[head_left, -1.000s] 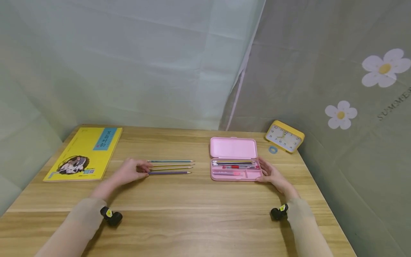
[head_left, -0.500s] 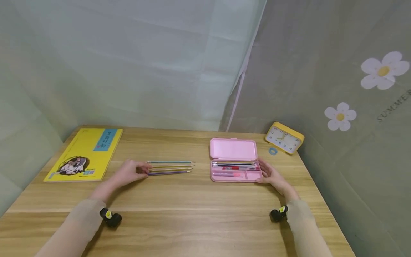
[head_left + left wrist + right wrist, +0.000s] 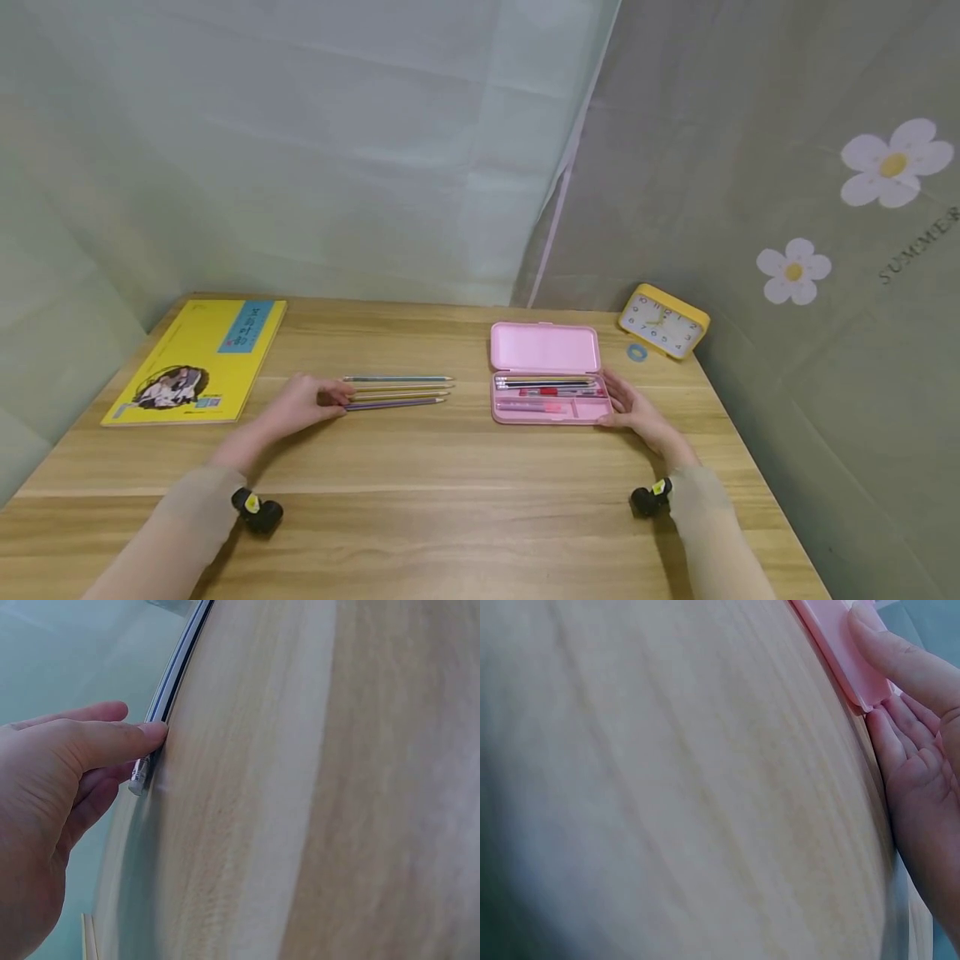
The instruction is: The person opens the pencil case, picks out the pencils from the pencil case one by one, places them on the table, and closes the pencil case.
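My left hand [image 3: 303, 404] holds the eraser ends of several pencils [image 3: 405, 387] lying side by side on the table, tips pointing right. Its thumb presses the nearest one, a purple pencil [image 3: 397, 404]; in the left wrist view that thumb touches a striped pencil [image 3: 174, 679] close to its end, the other fingers partly hidden behind. At the right, my right hand [image 3: 637, 414] grips the right end of an open pink pencil case [image 3: 546, 348], thumb at the front corner and fingers along the side. Pencils, a red pen [image 3: 551, 392] and a pinkish pen [image 3: 528, 406] lie in the case.
A yellow book [image 3: 198, 358] lies at the far left of the wooden table [image 3: 450, 517]. Behind the right hand stand a yellow alarm clock [image 3: 663, 321] and a small blue ring [image 3: 637, 352]. Curtains [image 3: 337, 150] hang along the table's back and right edges.
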The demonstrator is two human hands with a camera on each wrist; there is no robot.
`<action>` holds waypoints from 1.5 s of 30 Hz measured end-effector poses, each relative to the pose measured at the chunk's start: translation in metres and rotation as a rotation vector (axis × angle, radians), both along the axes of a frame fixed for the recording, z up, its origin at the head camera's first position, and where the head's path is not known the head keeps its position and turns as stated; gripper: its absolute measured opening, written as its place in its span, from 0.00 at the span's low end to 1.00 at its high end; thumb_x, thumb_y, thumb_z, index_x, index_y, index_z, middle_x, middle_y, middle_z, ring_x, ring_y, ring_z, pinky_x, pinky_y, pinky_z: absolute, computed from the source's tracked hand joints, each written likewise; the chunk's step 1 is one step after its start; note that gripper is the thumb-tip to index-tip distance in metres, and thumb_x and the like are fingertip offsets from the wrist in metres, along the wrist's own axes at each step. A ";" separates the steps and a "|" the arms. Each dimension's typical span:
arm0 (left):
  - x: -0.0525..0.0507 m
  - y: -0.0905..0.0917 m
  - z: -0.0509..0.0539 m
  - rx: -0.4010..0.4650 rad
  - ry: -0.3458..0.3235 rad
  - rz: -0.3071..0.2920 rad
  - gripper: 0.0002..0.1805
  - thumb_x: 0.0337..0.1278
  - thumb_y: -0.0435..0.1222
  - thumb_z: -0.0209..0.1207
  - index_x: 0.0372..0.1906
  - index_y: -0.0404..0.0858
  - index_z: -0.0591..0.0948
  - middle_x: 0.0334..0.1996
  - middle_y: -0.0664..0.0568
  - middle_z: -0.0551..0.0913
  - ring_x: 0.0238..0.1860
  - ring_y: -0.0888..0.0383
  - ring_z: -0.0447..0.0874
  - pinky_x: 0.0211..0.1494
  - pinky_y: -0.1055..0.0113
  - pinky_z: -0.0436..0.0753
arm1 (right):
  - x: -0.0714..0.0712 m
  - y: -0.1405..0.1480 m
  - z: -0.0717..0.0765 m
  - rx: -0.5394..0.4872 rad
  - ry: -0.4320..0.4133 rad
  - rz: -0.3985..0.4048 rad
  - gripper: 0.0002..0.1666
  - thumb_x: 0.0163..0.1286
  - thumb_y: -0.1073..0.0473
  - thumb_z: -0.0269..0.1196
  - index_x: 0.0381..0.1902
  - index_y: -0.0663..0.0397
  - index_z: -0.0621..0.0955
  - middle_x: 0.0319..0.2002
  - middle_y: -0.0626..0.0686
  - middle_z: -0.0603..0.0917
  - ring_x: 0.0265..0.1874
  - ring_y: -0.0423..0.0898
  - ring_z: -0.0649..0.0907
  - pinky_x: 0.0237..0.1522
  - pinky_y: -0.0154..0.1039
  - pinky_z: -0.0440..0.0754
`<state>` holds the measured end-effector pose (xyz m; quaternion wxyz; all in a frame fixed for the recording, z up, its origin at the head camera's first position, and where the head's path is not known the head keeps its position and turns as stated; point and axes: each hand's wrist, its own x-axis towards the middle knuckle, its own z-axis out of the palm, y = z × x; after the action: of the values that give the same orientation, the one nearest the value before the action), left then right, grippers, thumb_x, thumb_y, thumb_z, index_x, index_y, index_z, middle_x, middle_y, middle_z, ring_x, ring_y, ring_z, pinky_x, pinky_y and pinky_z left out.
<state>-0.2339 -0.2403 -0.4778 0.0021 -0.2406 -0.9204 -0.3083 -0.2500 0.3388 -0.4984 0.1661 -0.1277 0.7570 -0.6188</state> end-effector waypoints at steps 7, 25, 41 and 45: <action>0.000 0.000 0.001 -0.006 0.022 0.003 0.15 0.48 0.26 0.69 0.45 0.30 0.86 0.32 0.50 0.89 0.35 0.54 0.88 0.45 0.56 0.85 | -0.002 0.000 0.000 -0.011 -0.012 -0.008 0.60 0.57 0.73 0.67 0.77 0.64 0.42 0.77 0.67 0.44 0.76 0.63 0.47 0.60 0.16 0.65; -0.006 0.035 0.028 -0.064 0.059 -0.060 0.11 0.55 0.30 0.66 0.44 0.32 0.86 0.33 0.49 0.89 0.36 0.55 0.88 0.42 0.57 0.86 | -0.001 -0.001 0.003 0.009 -0.007 -0.011 0.59 0.59 0.71 0.67 0.77 0.64 0.42 0.77 0.67 0.45 0.76 0.63 0.47 0.62 0.17 0.64; -0.029 0.116 0.062 -0.049 0.064 -0.059 0.15 0.60 0.31 0.61 0.52 0.31 0.83 0.42 0.42 0.88 0.45 0.46 0.86 0.50 0.50 0.83 | -0.001 0.001 -0.002 -0.005 -0.012 -0.012 0.58 0.59 0.71 0.67 0.77 0.64 0.43 0.77 0.66 0.45 0.77 0.61 0.47 0.61 0.15 0.64; -0.036 0.140 0.063 -0.021 0.056 -0.060 0.16 0.60 0.31 0.61 0.53 0.30 0.82 0.45 0.41 0.87 0.47 0.45 0.85 0.52 0.51 0.83 | -0.002 0.001 -0.002 0.005 -0.012 -0.021 0.58 0.59 0.72 0.67 0.77 0.63 0.44 0.77 0.66 0.46 0.77 0.61 0.47 0.60 0.15 0.64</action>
<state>-0.2704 -0.1005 -0.4145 0.0163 -0.2767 -0.9154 -0.2918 -0.2515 0.3403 -0.5007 0.1643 -0.1159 0.7588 -0.6195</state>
